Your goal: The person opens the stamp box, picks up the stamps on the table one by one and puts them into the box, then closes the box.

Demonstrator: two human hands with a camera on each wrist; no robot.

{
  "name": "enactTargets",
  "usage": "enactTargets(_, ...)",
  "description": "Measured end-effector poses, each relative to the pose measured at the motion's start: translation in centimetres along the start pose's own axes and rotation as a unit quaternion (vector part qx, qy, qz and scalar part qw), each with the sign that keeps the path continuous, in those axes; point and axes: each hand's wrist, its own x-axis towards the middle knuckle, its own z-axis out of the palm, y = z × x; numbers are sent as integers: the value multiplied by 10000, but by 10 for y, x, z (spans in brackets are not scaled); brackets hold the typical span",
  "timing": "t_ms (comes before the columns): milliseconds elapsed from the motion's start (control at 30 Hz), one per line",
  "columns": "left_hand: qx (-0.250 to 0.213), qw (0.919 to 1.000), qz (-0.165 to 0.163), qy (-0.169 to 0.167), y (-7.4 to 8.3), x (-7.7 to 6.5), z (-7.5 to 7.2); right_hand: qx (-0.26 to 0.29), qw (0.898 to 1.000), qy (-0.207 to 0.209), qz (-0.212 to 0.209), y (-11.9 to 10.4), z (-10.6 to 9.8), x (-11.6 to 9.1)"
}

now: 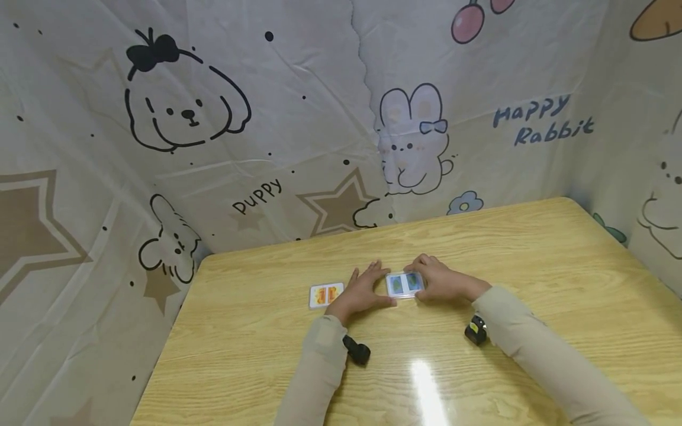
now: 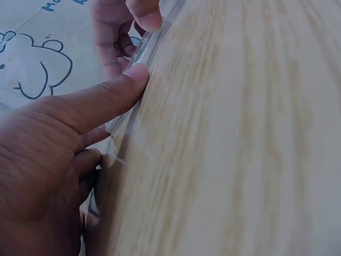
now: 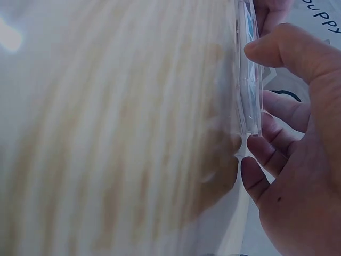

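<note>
A flat clear plastic case (image 1: 404, 285) with two blue-green pictures lies on the wooden table between my hands. My right hand (image 1: 443, 281) holds its right end, thumb at the near corner and fingers around the far side. In the right wrist view, the thumb presses the edge of the clear case (image 3: 250, 96). My left hand (image 1: 362, 293) is at the left end with its fingers spread; the thumb touches the near edge and the index fingertip is by the far left corner. Left of that hand lies a white rectangular piece (image 1: 319, 296) with orange pictures, partly next to the wrist.
The wooden table (image 1: 240, 355) meets patterned cloth (image 1: 298, 136) at its back and left edges. A small black device (image 1: 358, 351) sits at the left wrist and another black device (image 1: 476, 330) at the right wrist.
</note>
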Motion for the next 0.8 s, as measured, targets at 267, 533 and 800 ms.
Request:
enactTargets(267,20,10000,-11,-53,1,-1,1,17,10000,-71,37,-1,0,-2)
enactTargets(533,-28,10000,30,-77,2,1,-1,-148,9999,-8,-49,2,0,-1)
enactTargets(800,-101,9999,34,-96,2,2,-2,-74,9999,-62,79,4,-1,0)
